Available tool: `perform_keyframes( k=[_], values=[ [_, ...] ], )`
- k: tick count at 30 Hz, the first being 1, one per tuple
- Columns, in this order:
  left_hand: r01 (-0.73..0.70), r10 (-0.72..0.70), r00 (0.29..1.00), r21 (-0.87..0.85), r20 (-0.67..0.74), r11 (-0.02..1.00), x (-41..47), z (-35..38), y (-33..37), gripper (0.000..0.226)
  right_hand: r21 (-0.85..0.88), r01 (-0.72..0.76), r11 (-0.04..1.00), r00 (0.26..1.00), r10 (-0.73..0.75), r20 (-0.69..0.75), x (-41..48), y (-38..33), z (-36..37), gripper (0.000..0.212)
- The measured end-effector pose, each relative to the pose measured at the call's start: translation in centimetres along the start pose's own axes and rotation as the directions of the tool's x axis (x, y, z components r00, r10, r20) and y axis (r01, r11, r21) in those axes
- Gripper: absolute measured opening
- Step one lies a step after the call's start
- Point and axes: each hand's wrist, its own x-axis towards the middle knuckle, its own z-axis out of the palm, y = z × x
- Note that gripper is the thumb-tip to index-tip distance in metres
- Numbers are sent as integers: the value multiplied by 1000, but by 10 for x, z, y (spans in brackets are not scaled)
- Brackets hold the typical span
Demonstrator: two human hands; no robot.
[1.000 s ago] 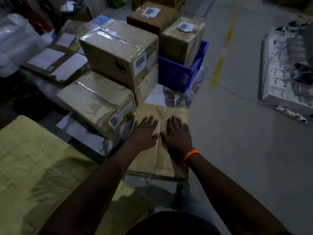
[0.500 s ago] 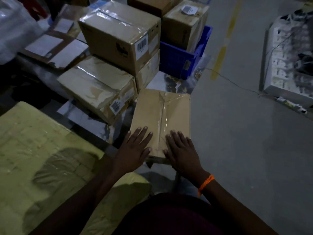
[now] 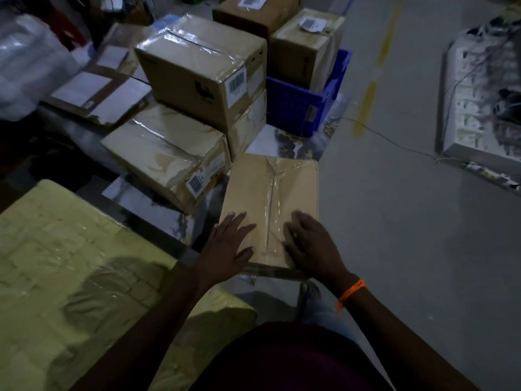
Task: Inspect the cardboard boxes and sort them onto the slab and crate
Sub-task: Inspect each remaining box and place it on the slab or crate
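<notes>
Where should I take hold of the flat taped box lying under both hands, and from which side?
Take the flat box by its two long edges at the near end, coming from the person's side. It lies flat, pointing away; left hand and right hand rest on top there, and the barcoded box crowds its far left edge.

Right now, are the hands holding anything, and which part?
Nothing is gripped. The left hand and right hand lie on top of the flat taped cardboard box, at its near end.
</notes>
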Motion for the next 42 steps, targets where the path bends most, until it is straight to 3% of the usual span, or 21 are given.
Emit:
perform_keyframes(
  k=[2,5,7,9,10,13,15,19,23,28,33,36,37,39,42],
  values=[
    [53,-54,998,-79,-22,995,15,-12,2,64,97,-153,983,982,162,-101,13,10,-5,65],
    [257,-267,963,-188,-26,948,45,-33,6,80,299,-379,876,909,413,-59,42,29,-20,75],
    [409,-427,904,-353,28,842,68,-42,1,106,536,-481,694,848,523,85,59,33,-36,51],
    [456,-512,856,-567,71,686,86,-47,-4,114,693,-495,524,829,525,195,68,29,-46,29],
    [447,-527,845,-655,87,609,92,-51,-1,105,722,-478,500,832,520,191,71,30,-46,28],
    [374,-535,838,-823,103,427,92,-67,22,49,782,-406,474,837,536,110,64,29,-57,31],
    [305,-514,853,-886,91,350,88,-70,30,32,820,-344,457,828,560,36,54,32,-67,35],
    [156,-498,867,-943,-11,293,88,-81,46,38,906,-228,356,803,595,-32,46,29,-91,34],
    [16,-522,842,-962,-135,274,83,-93,49,17,956,-142,258,799,599,-43,48,19,-103,25],
    [-1,-573,815,-989,-85,145,47,-85,36,39,976,-159,147,789,613,37,35,2,-84,31],
    [-11,-627,778,-998,-51,68,10,-59,19,37,956,-189,225,825,565,30,7,-9,-55,34],
    [57,-650,759,-992,-28,109,6,-61,12,43,931,-237,278,817,575,36,5,-13,-59,35],
    [96,-649,758,-975,-58,198,7,-67,9,44,911,-240,336,817,576,3,7,-14,-64,38],
    [122,-553,802,-843,-228,524,8,-89,11,45,805,-210,556,816,553,-169,12,-20,-78,44],
    [-12,-303,833,-564,-463,826,20,-132,32,52,567,-80,820,857,346,-381,28,-42,-110,57]
  ],
)
